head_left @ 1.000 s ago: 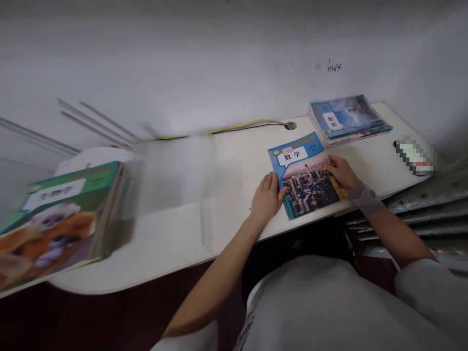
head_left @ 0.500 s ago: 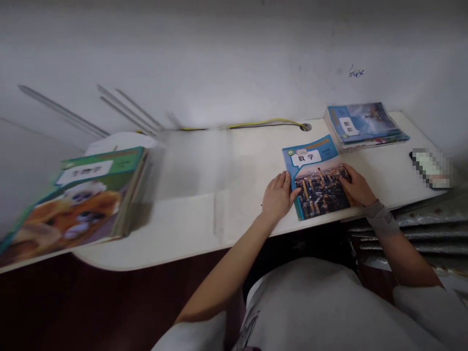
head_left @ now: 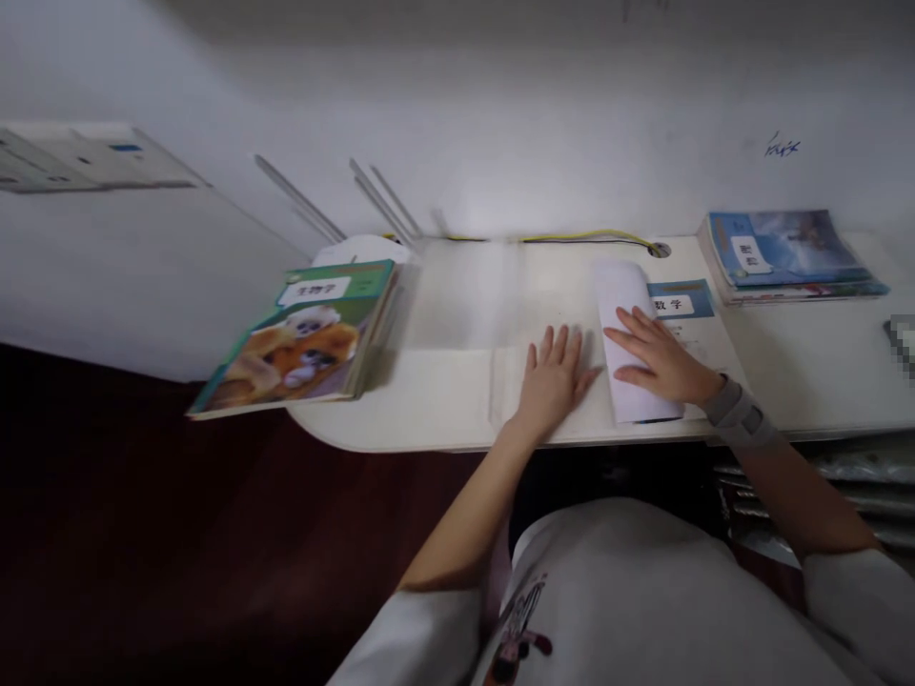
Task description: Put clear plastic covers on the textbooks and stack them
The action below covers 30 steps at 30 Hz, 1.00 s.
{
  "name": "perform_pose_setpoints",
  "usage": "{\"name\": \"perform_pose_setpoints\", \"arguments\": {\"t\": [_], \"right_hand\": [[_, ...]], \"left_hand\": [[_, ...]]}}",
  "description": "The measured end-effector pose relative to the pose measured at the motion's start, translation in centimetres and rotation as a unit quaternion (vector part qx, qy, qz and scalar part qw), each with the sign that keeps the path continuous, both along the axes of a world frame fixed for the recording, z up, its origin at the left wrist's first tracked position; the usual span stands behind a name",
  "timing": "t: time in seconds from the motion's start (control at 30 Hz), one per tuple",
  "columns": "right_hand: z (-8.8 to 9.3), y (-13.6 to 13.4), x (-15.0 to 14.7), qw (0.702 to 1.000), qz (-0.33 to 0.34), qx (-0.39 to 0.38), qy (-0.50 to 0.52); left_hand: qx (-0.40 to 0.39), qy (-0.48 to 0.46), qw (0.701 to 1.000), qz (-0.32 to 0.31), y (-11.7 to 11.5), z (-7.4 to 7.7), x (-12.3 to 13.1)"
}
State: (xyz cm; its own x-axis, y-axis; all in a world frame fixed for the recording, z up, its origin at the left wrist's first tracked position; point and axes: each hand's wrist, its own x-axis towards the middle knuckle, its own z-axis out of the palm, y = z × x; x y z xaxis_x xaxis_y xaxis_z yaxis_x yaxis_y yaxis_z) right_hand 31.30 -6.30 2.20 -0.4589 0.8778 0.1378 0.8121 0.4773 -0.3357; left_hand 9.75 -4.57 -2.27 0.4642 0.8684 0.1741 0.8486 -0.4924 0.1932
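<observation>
A mathematics textbook (head_left: 704, 338) lies on the white desk (head_left: 457, 405) in front of me, its front cover turned over to the left. The cover's white inner side (head_left: 620, 291) curves upward, and the title page shows to its right. My right hand (head_left: 661, 360) rests on the turned cover with its fingers spread. Just left of the book, my left hand (head_left: 549, 381) is open, fingers spread low over the desk top or on it; I cannot tell if it touches.
On the left, a stack of books topped by a biology textbook (head_left: 300, 348) juts past the desk's rounded edge. Another stack with a physics textbook (head_left: 786, 252) stands back right. A phone (head_left: 902, 348) is at the right edge. Yellow cable (head_left: 586, 234) runs along the wall.
The mathematics book's cover has swung open to the left under my right hand. My left hand has come off the book's left edge and spread out. The view has turned left.
</observation>
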Motion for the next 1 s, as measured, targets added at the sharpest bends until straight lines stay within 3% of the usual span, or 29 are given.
{"name": "perform_pose_setpoints", "arguments": {"t": [0.1, 0.2, 0.47, 0.7, 0.8, 0.93, 1.0], "right_hand": [[-0.8, 0.3, -2.3, 0.997, 0.010, 0.022, -0.067], [-1.3, 0.3, -4.2, 0.992, 0.005, 0.052, -0.117], [-2.2, 0.5, -6.4, 0.985, -0.008, 0.092, -0.148], [-2.1, -0.5, -8.2, 0.992, 0.018, 0.059, -0.106], [-1.3, 1.7, -7.7, 0.995, 0.013, 0.047, -0.081], [-0.8, 8.3, -4.9, 0.991, -0.106, 0.064, -0.045], [-1.2, 11.1, -3.8, 0.988, -0.147, 0.031, -0.044]], "left_hand": [[-0.024, 0.010, 0.999, 0.034, -0.5, -1.0, -2.7], [-0.026, 0.002, 0.999, 0.039, -0.7, -1.8, -3.7], [-0.001, -0.045, 0.997, 0.055, -1.0, -1.7, -3.2], [-0.026, 0.001, 0.995, 0.093, -1.7, -1.4, -1.9], [-0.020, 0.002, 0.995, 0.095, -1.8, -1.5, -1.6], [-0.012, -0.012, 0.995, 0.095, -1.8, -1.7, -1.7], [-0.014, -0.017, 0.995, 0.096, -1.8, -1.8, -1.7]]}}
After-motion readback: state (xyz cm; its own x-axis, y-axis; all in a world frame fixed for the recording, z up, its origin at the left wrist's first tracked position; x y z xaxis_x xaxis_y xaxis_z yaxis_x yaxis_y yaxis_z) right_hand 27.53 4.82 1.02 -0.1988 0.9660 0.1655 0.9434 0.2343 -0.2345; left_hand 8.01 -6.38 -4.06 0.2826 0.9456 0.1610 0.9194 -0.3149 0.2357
